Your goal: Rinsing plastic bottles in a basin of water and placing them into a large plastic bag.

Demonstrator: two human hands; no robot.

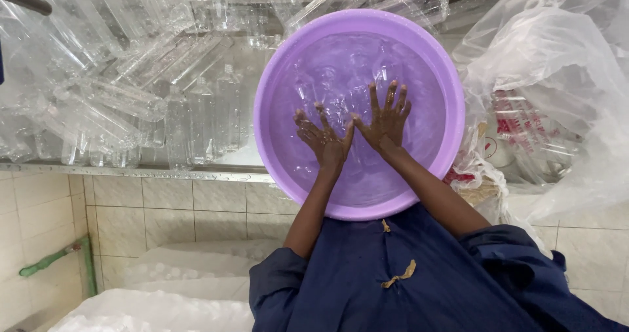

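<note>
Now both hands, left (pixel 322 138) and right (pixel 385 119), press spread-fingered, grasping nothing, on clear bottles (pixel 341 76) inside the purple basin (pixel 262 109).

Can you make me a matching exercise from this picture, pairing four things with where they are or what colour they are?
Things:
1. basin
2. clear plastic bottles
3. left hand
4. pipe

Descriptions:
A. green, low on the tiled wall at the left
B. purple and round, holding water
C. spread flat in the water, beside the right hand
D. see-through, stacked on the shelf left of the tub

Pairs: 1-B, 2-D, 3-C, 4-A
</note>
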